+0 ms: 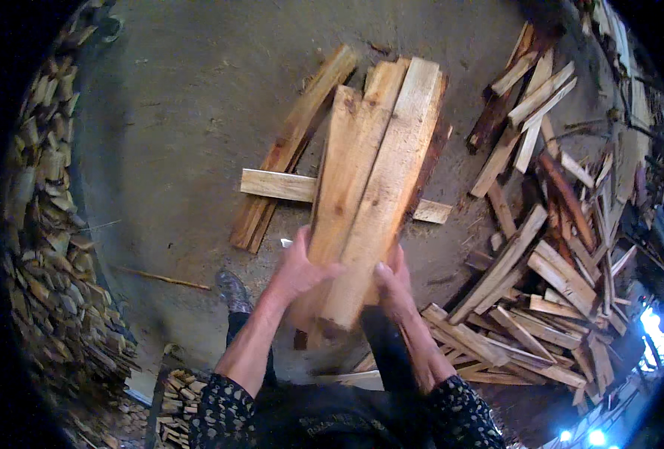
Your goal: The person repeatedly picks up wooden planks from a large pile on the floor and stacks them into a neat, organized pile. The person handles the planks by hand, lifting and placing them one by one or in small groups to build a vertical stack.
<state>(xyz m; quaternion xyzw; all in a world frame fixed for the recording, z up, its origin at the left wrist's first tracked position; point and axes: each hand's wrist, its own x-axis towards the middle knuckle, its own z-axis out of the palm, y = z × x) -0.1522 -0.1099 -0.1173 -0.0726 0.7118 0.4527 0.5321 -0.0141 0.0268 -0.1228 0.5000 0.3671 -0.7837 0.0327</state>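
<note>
Between my two hands lies a bundle of rough wooden boards (377, 179), side by side and pointing away from me. My left hand (302, 263) grips the near left edge, its thumb over the top. On the near right edge my right hand (393, 283) is closed, thumb on top and fingers hidden below. A short wooden slat (278, 185) runs crosswise under the bundle, its other end showing at the right. Beyond my left hand, a long narrow board (294, 146) slants on the floor, beneath the slat.
At the right is a loose heap of split wood (526, 322), with more pieces (526, 97) farther back. Stacked firewood (47, 224) forms a wall along the left. A thin stick (163, 279) lies on the floor near my boot (233, 290). Cut wood fills a container (178, 408) at the lower left.
</note>
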